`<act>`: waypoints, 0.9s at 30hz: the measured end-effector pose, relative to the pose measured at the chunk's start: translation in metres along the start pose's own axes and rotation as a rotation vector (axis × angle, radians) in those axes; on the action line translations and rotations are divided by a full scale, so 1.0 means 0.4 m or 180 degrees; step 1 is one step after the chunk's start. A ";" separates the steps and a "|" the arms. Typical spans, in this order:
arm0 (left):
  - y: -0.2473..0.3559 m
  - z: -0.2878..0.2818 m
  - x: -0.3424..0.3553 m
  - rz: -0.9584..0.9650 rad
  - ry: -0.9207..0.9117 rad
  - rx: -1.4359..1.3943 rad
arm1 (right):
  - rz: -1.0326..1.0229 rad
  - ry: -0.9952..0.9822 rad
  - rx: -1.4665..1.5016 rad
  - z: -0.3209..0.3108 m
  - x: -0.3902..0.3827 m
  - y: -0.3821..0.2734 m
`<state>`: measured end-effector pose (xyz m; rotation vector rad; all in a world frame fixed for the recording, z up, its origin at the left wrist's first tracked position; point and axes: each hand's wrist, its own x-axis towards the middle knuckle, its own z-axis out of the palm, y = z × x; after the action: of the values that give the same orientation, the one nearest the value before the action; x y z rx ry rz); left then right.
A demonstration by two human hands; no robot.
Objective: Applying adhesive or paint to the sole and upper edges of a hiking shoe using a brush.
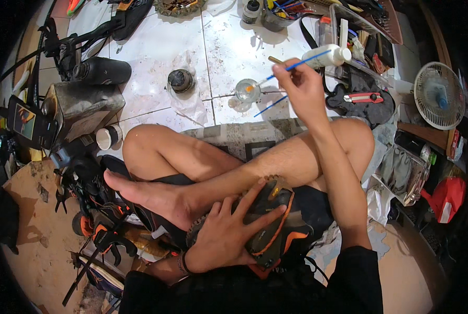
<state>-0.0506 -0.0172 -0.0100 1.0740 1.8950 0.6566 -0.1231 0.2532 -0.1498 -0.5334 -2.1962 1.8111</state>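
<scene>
On my lap lies a dark shoe [281, 230] with orange trim and a knobbly tread. My left hand [221, 238] grips it, fingers spread across its upper. My right hand [300, 86] is raised over the floor, pinching a thin blue-handled brush [291, 68] that slants down to the left. The brush's pale end is at a small clear glass [247, 91], where something orange shows inside. A second thin blue stick [270, 106] lies beside the glass. A short tan stick [277, 60] shows by my right fingertips; whether I hold it too is unclear.
A dark small jar [180, 81] stands on plastic wrap left of the glass. A white bottle [328, 55] and a red cutter [364, 98] are to the right, near a small fan [439, 96]. A black bottle [103, 70] lies left; several shoes and tools crowd the lower left.
</scene>
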 end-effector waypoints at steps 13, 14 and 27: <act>0.051 0.070 -0.027 0.0130 0.0863 0.0101 | -0.0908 -0.0023 0.0484 -0.151 -0.120 -0.121; 0.049 0.078 -0.029 0.0127 0.0895 0.0115 | -0.0817 0.0167 0.0550 -0.155 -0.184 -0.169; 0.089 0.124 -0.013 -0.0066 0.0771 0.0755 | -0.0355 0.0550 0.0409 -0.131 -0.650 -0.139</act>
<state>0.0087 -0.0024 -0.0061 1.1628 2.2341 0.5812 0.1263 0.1798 -0.0737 -0.5088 -1.9421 1.7632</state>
